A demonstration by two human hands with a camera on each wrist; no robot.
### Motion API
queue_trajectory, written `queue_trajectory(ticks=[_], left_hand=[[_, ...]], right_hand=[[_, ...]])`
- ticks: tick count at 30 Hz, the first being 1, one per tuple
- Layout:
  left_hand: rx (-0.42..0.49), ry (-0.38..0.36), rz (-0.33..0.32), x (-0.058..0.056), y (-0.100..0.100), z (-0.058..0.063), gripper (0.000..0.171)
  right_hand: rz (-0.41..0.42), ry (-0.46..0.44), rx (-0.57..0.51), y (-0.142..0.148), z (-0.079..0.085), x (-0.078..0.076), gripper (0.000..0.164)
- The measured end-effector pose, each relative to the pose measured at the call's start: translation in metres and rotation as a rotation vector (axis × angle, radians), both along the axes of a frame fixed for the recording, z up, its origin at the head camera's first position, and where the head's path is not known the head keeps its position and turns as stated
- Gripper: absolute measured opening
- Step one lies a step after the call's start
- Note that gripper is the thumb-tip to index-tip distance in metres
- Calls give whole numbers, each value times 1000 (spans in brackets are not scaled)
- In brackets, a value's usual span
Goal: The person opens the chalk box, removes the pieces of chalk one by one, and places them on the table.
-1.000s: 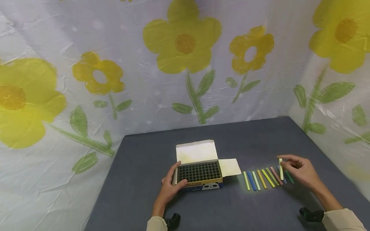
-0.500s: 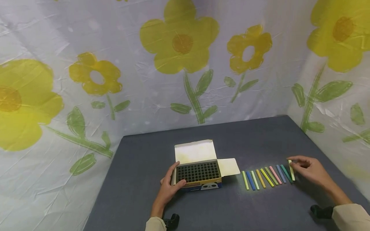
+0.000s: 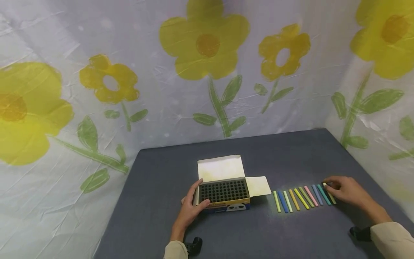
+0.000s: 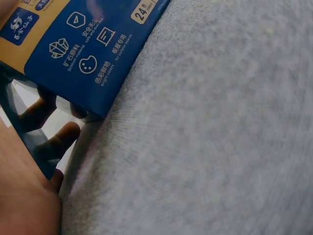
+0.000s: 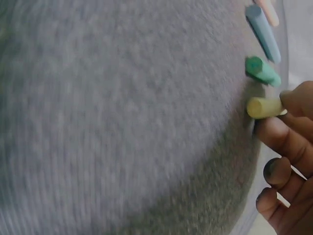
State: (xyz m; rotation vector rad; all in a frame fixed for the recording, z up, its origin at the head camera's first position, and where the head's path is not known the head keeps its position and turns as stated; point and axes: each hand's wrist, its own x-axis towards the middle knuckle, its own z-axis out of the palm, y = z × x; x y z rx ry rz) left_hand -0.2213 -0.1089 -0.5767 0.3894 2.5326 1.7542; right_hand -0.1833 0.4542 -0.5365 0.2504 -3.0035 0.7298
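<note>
Your right hand sits at about 4 o'clock on the grey tabletop, its grip pinched on a pale yellow chalk stick. The stick lies at the right end of a row of coloured chalk sticks, just beside the green stick. In the right wrist view your fingertips curl round the yellow stick's far part, with its blunt end poking free next to the green one and a blue one beyond.

Your left hand is at about 6 o'clock, its grip curled round the left end of the open chalk box, thumb along the front edge and fingers on the far side. The box stands with its lid flap up and a side flap spread toward the row. Its dark tray of holes faces up.
</note>
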Motion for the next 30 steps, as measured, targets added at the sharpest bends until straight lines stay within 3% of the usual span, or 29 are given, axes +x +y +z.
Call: queue_trajectory(ticks=[9,14,22,26,30], left_hand=[[-4,10,-11,0,3,2,76],[4,12,-40,-2,5,2,78],[13,17,-24,-1,7,-3,89],[-20,110,33,3,3,-3,83],[-97,266,132,7,-4,8,68]], right_hand=[[0,-43,37,1,2,-1,29],[-55,-23,27,3,5,4,35],[-178,129,-89,-25,21,14,43],[-198,255,-117,-52,28,17,46],[-209,335,-111,-79,37,20,57]])
